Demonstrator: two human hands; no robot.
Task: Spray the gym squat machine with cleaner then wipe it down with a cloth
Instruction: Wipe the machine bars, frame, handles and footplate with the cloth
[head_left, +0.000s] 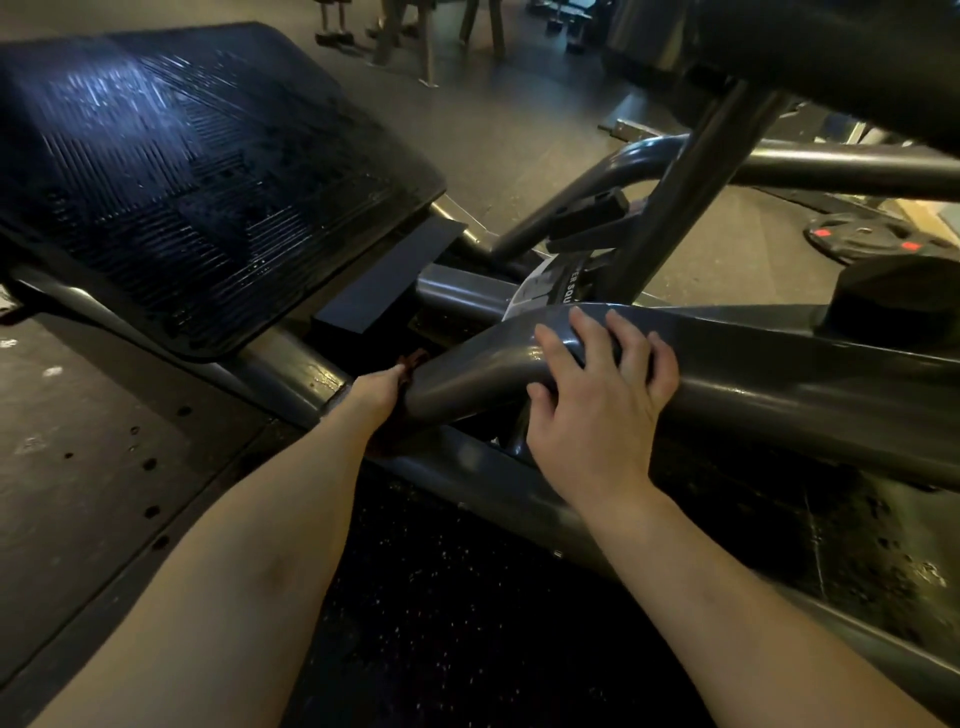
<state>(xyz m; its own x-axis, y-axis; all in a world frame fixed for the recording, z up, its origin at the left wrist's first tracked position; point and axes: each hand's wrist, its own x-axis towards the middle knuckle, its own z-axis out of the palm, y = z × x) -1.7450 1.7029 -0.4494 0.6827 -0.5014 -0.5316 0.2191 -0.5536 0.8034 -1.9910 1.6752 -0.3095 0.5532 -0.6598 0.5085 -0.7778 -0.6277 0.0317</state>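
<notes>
Down at the squat machine (670, 218), one dark red cloth (414, 358) sits in the closed grip of the left hand (376, 387), at the near end of a grey frame tube (779, 374) whose long axis runs off rightward. The right hand (602, 400), its grip slack and fingers spread, rests on the tube just beside. One ribbed footplate (208, 171) glistens behind.

We are in a gym: a steel-tube squat machine (779, 364) crosses three o'clock, its ribbed footplate (197, 171) fills ten o'clock, weight plates (872, 244) lie at two o'clock, equipment legs (428, 47) stand at twelve, and speckled rubber flooring (467, 597) lies at six.
</notes>
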